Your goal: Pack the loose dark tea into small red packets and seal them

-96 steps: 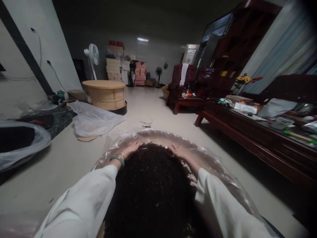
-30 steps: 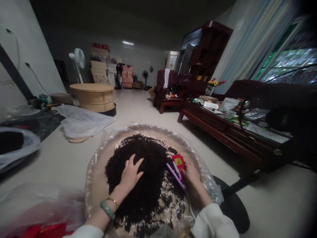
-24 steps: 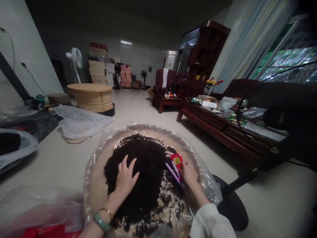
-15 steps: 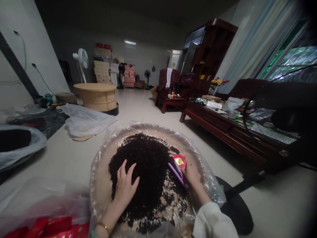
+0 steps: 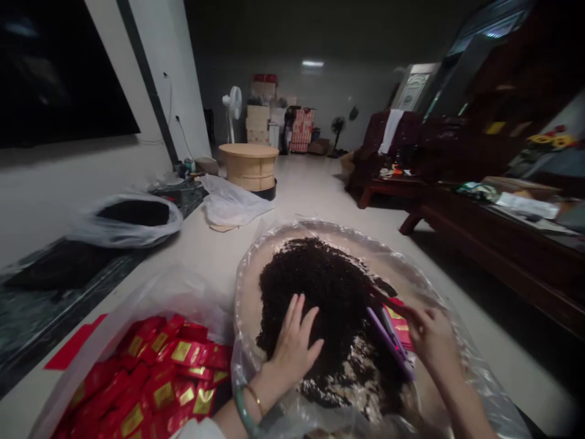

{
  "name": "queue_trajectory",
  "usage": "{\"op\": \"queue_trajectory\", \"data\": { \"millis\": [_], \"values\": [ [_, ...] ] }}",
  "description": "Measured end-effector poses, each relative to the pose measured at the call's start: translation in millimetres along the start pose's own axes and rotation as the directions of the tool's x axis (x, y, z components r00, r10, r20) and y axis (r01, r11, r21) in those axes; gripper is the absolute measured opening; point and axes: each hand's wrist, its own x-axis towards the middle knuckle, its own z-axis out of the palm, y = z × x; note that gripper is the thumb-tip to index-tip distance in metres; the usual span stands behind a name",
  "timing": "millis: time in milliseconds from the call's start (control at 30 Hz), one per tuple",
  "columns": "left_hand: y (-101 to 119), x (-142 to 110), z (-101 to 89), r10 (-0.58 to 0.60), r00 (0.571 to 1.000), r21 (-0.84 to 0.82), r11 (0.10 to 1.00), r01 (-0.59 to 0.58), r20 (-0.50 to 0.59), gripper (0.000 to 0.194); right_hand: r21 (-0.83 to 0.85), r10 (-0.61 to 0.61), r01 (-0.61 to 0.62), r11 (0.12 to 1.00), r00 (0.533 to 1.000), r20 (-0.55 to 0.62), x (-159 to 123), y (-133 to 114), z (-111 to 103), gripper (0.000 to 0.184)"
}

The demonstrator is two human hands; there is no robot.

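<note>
Inside the round, plastic-lined tray, a heap of dark loose dried leaves is spread. My left hand rests on the near left of the heap with fingers apart; a green bangle and a thin gold one circle the wrist. To the right, my right hand hovers with its forefinger stretched toward the leaves, its fingertips blurred. Just left of it lies a red packet at the tray's right side. Against the packet is a purple, two-armed, tong-like tool with a small red light.
A clear plastic bag with red and gold packets stands left of the tray. Farther left is an open bag of dark material. A round wooden stand is ahead; a low dark table runs along the right.
The view has swung left, bringing the bag of red packets into sight. My right hand has come away from the red packet and reaches toward the leaves. My left hand stays on the heap.
</note>
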Motion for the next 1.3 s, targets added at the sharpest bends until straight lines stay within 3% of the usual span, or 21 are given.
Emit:
{"op": "queue_trajectory", "data": {
  "millis": [67,133,200,267,367,533,833,1000,1133,1233,1300],
  "values": [
    [11,9,-4.4,0.086,0.995,0.038,0.995,-0.088,0.045,0.066,0.034,-0.227,0.226,0.974,0.973,0.039,4,-38,-3,0.030],
    [19,17,-7.4,0.164,0.981,0.054,0.984,-0.170,0.099,0.063,0.066,-0.377,0.372,0.926,0.921,0.100,5,-79,-5,0.029],
    [22,22,-9.1,0.181,0.974,0.043,0.981,-0.189,0.137,0.045,0.086,-0.447,0.440,0.894,0.889,0.102,5,-110,-7,0.027],
    [21,23,-9.7,0.147,0.981,0.039,0.987,-0.153,0.127,0.024,0.111,-0.469,0.460,0.881,0.880,0.076,4,-126,-8,0.026],
    [16,20,-8.4,0.109,0.992,0.019,0.994,-0.111,0.070,0.009,0.198,-0.447,0.442,0.875,0.894,-0.022,-1,-129,-7,0.027],
    [8,13,0.2,-0.017,0.998,-0.115,0.993,0.024,0.067,0.022,0.257,-0.223,0.284,0.924,0.944,-0.241,-12,-126,8,0.044],
    [5,12,1.1,-0.227,0.952,-0.409,0.863,0.295,0.208,0.028,0.242,-0.215,0.287,0.927,0.934,-0.285,-32,-138,38,0.058],
    [2,8,4.6,-0.268,0.930,-0.370,0.861,0.349,0.253,0.038,0.194,-0.228,0.305,0.932,0.913,-0.338,-38,-143,37,0.037],
    [1,4,2.8,-0.171,0.941,-0.285,0.924,0.256,0.290,0.033,0.162,-0.140,0.221,0.962,0.904,-0.405,-40,-148,32,0.011],
    [2,1,-2.2,-0.126,0.935,-0.264,0.939,0.220,0.332,0.035,0.247,-0.173,0.258,0.934,0.932,-0.319,-41,-151,28,0.010],
    [1,1,-5.6,-0.124,0.923,-0.369,0.891,0.266,0.365,0.041,0.337,-0.233,0.300,0.893,0.946,-0.225,-43,-153,26,0.013]
  ]
}}
